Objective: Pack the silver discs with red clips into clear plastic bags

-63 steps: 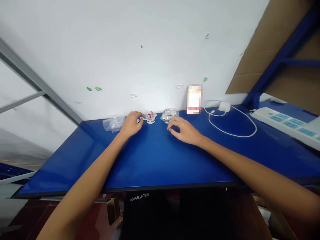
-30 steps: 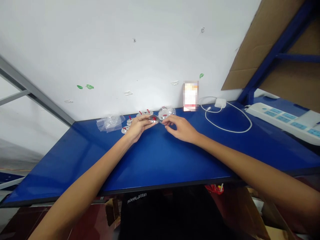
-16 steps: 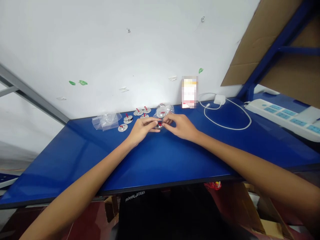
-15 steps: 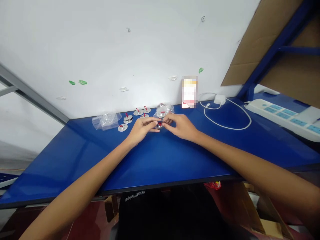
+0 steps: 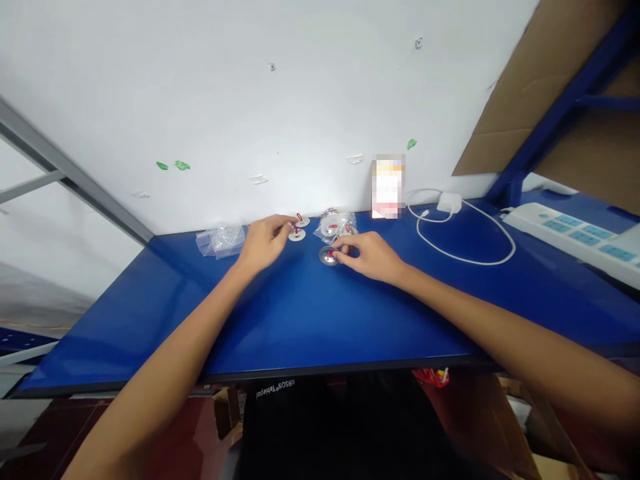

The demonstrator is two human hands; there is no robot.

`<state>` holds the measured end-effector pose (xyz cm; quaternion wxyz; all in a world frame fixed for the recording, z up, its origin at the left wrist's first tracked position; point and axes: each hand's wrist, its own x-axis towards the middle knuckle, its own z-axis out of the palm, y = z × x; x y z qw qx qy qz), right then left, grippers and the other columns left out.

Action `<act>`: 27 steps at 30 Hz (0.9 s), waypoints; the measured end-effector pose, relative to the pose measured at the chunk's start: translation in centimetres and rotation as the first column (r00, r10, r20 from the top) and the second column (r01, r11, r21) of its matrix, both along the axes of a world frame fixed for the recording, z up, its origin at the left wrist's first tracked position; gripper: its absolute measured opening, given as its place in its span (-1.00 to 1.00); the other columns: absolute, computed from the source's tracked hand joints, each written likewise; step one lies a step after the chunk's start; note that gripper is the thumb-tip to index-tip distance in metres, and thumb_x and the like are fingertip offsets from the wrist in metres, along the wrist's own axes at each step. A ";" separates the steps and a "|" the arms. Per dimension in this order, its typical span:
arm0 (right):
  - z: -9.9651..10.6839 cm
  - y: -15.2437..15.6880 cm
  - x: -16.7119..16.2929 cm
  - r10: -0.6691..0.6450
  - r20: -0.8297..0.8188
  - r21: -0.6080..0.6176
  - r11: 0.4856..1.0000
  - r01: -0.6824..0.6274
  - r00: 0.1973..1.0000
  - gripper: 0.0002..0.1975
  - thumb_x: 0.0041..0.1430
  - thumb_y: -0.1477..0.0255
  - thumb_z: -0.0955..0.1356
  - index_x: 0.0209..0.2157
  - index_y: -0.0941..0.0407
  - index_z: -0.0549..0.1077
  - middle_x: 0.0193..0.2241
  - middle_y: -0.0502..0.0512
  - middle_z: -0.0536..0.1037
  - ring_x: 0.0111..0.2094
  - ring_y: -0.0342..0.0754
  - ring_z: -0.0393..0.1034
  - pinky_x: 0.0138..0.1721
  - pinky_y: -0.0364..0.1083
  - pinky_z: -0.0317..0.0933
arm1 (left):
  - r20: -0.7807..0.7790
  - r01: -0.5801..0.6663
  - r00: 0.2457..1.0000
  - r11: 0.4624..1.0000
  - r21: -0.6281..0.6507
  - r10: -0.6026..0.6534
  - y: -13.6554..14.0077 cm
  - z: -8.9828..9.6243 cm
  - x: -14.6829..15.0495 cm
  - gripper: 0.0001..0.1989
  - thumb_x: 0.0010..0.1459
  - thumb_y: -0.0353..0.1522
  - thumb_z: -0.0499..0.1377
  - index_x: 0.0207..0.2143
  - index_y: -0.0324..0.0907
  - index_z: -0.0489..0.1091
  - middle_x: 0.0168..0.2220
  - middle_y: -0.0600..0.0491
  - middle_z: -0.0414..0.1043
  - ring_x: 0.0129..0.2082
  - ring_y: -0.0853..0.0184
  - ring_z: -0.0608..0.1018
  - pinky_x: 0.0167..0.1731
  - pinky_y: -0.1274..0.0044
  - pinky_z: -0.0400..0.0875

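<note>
My right hand [image 5: 367, 257] pinches the red strap of a small domed silver finger cymbal [image 5: 327, 256], tilted low over the blue table. To the left, my left hand [image 5: 265, 243] is curled, with thumb and index finger close together beside a finger cymbal [image 5: 297, 235] with a red strap. What lies between those fingertips is hard to make out. Another finger cymbal [image 5: 304, 221] sits just behind, against the wall. Behind my right hand, more finger cymbals lie in a clear plastic bag [image 5: 345, 225]. My left hand covers the area where others lay.
Crumpled clear bags [image 5: 223, 240] lie at the back left of the blue table [image 5: 285, 320]. A lit phone [image 5: 388, 188] leans on the white wall. To its right are a white charger [image 5: 449, 202] with its cable and a power strip [image 5: 575, 233].
My left hand has let go of the finger cymbal and moved left to the others at the back. My right hand keeps hold of it by the strap. The view has shifted slightly.
</note>
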<state>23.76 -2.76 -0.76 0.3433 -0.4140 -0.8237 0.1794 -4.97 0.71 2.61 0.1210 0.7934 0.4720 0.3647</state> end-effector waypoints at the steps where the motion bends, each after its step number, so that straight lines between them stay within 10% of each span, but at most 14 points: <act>1: -0.1 0.0 0.0 -0.014 0.018 0.001 1.000 0.014 1.000 -0.87 0.34 0.43 0.46 -0.14 -0.03 0.69 -0.37 -0.07 0.73 -0.32 0.01 0.65 -0.19 -0.02 0.40 | -0.059 -0.056 0.996 0.997 0.061 0.060 0.6 0.4 -1.1 -0.64 0.43 -0.27 0.13 0.02 -0.14 0.71 0.00 -0.05 0.73 -0.04 0.06 0.72 0.08 0.27 0.56; 7: -0.2 0.1 -0.1 -0.019 -0.015 0.030 0.999 0.019 1.000 -0.92 0.35 0.42 0.46 -0.26 -0.01 0.65 -0.28 -0.03 0.77 -0.23 0.05 0.69 -0.15 -0.01 0.46 | -0.157 -0.309 0.931 0.940 0.145 0.330 3.7 1.2 -7.3 -0.67 0.30 -0.36 0.15 -0.11 -0.10 0.74 -0.07 -0.02 0.75 -0.08 0.05 0.71 0.11 0.29 0.51; 19: -0.7 -0.4 -0.5 -0.017 0.084 0.206 0.979 -0.001 0.996 -0.83 0.46 0.40 0.42 -0.07 -0.08 0.70 -0.01 -0.03 0.78 0.03 0.15 0.70 0.07 0.12 0.49 | -0.396 0.228 0.899 0.972 0.056 -0.188 3.8 -3.3 -1.8 -0.57 0.50 -0.30 0.03 0.22 -0.04 0.60 0.20 -0.11 0.61 0.16 0.05 0.59 0.27 0.18 0.38; 27: -0.3 -0.6 -0.9 0.096 0.250 0.138 0.981 -0.133 0.964 -0.86 0.39 0.34 0.51 -0.04 -0.03 0.65 -0.04 0.06 0.75 -0.02 0.13 0.65 -0.03 0.06 0.45 | -0.410 0.159 0.903 0.987 0.036 -0.130 3.3 -3.1 -1.8 -0.64 0.47 -0.36 0.07 -0.06 0.03 0.70 -0.01 0.00 0.72 0.05 0.07 0.67 0.08 0.31 0.51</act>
